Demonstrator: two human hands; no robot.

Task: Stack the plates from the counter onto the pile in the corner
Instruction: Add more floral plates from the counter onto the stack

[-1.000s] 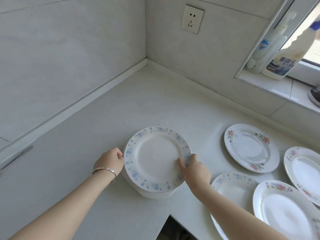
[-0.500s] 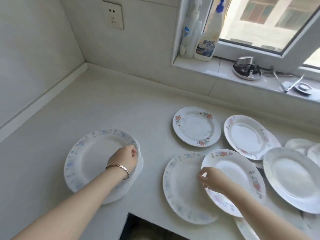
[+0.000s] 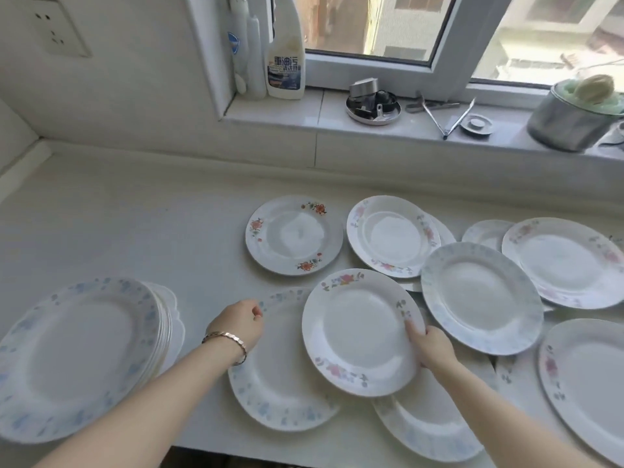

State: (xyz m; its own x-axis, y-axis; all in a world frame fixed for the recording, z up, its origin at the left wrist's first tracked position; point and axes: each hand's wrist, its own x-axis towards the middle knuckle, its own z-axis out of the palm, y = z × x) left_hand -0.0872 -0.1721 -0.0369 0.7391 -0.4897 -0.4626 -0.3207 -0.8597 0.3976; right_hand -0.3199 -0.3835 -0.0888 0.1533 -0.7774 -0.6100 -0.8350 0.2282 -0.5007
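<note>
The pile of plates [image 3: 81,356], topped by a blue-flowered plate, stands at the left of the white counter. My right hand [image 3: 430,346] grips the right rim of a pink-flowered plate [image 3: 358,332], lifted and tilted above the others. My left hand [image 3: 241,320] touches the far rim of a blue-patterned plate [image 3: 277,393] that lies flat beneath it; fingers curl at the edge. Several more plates lie spread to the right, among them a red-flowered plate [image 3: 293,234] and a pale blue-rimmed plate [image 3: 479,298].
The counter's front edge [image 3: 209,450] runs just below my arms. A window sill [image 3: 304,113] behind holds a spray bottle [image 3: 285,62], a metal dish [image 3: 373,106], tongs [image 3: 449,119] and a steel pot [image 3: 570,119]. A wall socket [image 3: 55,28] sits upper left.
My view swung right. My left hand left the pile and reached the blue-patterned plate's rim. My right hand shifted to the pink-flowered plate's right edge and raised it.
</note>
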